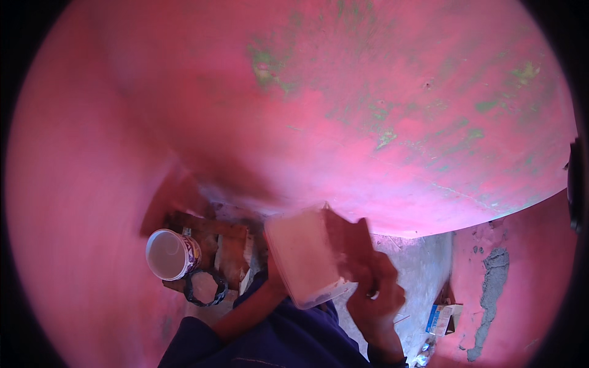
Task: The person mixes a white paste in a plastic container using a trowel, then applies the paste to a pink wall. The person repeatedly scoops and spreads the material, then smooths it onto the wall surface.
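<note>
A pale, boxy plastic tub (307, 257) is tilted in front of my body, below the pink wall. My left hand (277, 279) holds it from the left and behind, with most of its fingers hidden by the tub. My right hand (377, 294), wearing a ring, is closed at the tub's right side. Its fingers grip a flat, dark blade-like piece (351, 239), which stands up against the tub's open side. Blur and shadow hide the exact shape of this piece.
Rough pink wall (380, 92) with green patches curves closely around me. On a wooden stand (233, 245) at left are a white bucket (167, 254) and a black-rimmed round container (206, 288). A small carton (443, 319) lies low right, by a grey-filled wall strip (492, 294).
</note>
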Tool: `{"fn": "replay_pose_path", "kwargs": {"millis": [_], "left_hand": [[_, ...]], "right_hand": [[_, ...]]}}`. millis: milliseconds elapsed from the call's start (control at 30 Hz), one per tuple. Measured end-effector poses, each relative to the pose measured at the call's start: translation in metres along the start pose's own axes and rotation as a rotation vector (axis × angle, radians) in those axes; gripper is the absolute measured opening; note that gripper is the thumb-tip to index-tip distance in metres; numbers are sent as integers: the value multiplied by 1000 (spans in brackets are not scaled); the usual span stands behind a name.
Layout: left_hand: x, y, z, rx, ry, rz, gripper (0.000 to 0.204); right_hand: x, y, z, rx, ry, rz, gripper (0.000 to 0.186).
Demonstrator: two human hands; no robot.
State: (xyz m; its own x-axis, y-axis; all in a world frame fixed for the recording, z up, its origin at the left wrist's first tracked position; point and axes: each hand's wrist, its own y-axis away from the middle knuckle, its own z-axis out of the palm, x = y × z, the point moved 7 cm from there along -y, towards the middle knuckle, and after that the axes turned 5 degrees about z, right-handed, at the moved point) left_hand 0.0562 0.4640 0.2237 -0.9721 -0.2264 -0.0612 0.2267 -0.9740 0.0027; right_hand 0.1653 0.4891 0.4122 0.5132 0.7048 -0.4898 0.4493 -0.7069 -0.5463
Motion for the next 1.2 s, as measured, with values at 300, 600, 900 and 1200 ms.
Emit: {"fn": "replay_pose_path", "kwargs": {"millis": [300, 600, 900, 1200], "left_hand": [[-1, -38, 10, -32, 29, -98, 84], [-26, -54, 23, -69, 148, -154, 84], [-40, -59, 29, -88, 241, -145, 87], [-62, -65, 25, -81, 201, -201, 87]], "right_hand": [[42, -99, -18, -264, 64, -121, 37], [50, -154, 10, -521, 35, -484, 38], [74, -144, 34, -799, 41, -446, 30], [103, -147, 32, -905, 33, -310, 10]]}}
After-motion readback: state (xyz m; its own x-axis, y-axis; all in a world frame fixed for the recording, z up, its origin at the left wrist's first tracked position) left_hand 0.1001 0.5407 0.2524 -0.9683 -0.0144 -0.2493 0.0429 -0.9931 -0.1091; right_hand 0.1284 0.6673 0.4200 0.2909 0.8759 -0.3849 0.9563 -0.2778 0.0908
